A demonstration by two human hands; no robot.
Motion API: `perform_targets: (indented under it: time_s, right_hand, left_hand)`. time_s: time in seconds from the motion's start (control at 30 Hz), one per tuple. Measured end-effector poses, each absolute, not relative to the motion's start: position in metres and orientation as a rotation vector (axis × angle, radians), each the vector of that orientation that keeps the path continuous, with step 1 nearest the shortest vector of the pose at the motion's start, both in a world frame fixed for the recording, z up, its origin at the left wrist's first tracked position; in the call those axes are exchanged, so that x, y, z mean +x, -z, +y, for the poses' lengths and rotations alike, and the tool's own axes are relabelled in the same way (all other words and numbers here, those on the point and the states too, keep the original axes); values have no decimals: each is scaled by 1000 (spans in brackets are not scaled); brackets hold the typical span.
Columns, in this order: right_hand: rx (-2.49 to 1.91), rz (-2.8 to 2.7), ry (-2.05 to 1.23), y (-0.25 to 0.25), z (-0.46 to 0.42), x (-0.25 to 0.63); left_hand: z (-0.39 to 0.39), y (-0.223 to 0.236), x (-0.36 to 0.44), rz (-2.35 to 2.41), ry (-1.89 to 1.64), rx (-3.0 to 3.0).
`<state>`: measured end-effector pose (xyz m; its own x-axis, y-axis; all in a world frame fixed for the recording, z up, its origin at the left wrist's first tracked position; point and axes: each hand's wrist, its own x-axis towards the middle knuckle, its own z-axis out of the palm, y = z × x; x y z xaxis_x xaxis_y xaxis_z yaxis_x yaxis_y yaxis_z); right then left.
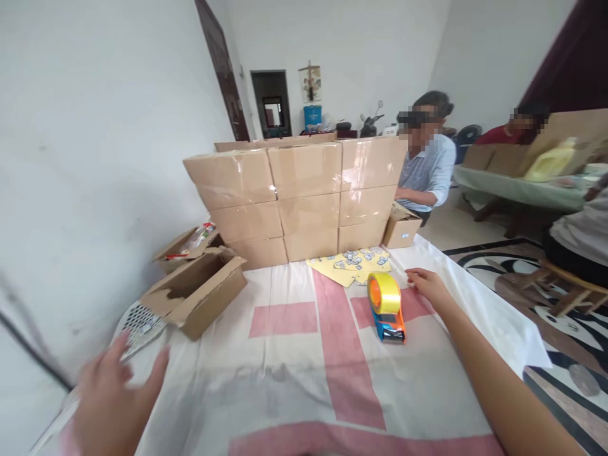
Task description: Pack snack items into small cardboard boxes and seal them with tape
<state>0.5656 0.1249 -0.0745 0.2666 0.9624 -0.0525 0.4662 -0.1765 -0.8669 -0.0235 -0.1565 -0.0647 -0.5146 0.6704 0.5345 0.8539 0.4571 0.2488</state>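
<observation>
My left hand point(116, 396) is raised at the lower left, slightly blurred, with thumb and fingers spread and nothing held. It is nearest to an open cardboard box point(209, 301) with its flaps up. My right hand point(429, 288) reaches over the cloth with fingers stretched out, holding nothing. Just left of it, apart from the fingers, a tape dispenser point(386, 307) in orange and blue carries a roll of yellowish tape. Behind the dispenser lie yellow printed sheets point(351, 269). Taped cardboard boxes point(308, 196) are stacked in rows across the back of the table.
A white cloth point(285, 354) with pink bands covers the table. Another open box point(183, 247) with plastic packets stands at the left wall, and a small box point(401, 228) at the right. Beyond the stack sits a person point(430, 171); other people are at a table point(517, 183) further right.
</observation>
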Motion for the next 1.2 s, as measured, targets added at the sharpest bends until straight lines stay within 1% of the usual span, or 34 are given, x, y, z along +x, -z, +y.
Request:
perform_targets:
  time_s: [0.03,0.1,0.13,0.2,0.3,0.47,0.57,0.7,0.77,0.83,0.93,0.97,1.03,1.1,1.2]
  right_hand:
    - [-1776,-1298,-785,75,127,568]
    - [-1769,-1268,-741,79,131,573]
    - [-1761,-1244,-733,81,133,577]
    - [-1729,-1190,-743,87,136,585]
    - [-1654,-1129,-760,94,139,596]
    - [-1555,-1122,-744,89,140,598]
    - [-1547,-1154,-742,83,137,591]
    - [-1600,-1211,-705,75,130,584]
    - [-1618,-1264,-619,68,124,580]
    - [-1603,-1353,-422,55,115,572]
    - [-1393,-1572,-159,34,95,540]
    - [-1284,-1669,-172,29,87,523]
    - [-1091,-1823,-379,27,67,482]
    - [-981,-1920,-680,32,49,438]
    - [-937,-1958,-1192,45,33,386]
  left_hand:
    - [-146,49,-26,-2457,698,-1232]
    - [-115,22,-31,-2519,491,-1356]
    - [-99,14,-34,-2501,388,-1433]
    - [-77,9,-42,-2471,304,-1543]
    - [-77,21,-55,-2368,387,-1710]
    - [-124,53,-65,-2040,666,-1899]
    - [-146,60,-48,-1899,742,-2029]
    - [-149,59,0,-1737,798,-2219]
    - [-142,55,24,-1675,801,-2309]
    - [-133,51,41,-1638,775,-2426]
    - [-122,47,53,-1697,754,-2550]
    - [-118,47,54,-1760,785,-2545]
    - [-113,51,55,-1894,922,-2487]
    - [-109,61,55,-1963,1104,-2432]
    - [-106,73,60,-2044,1420,-2324]
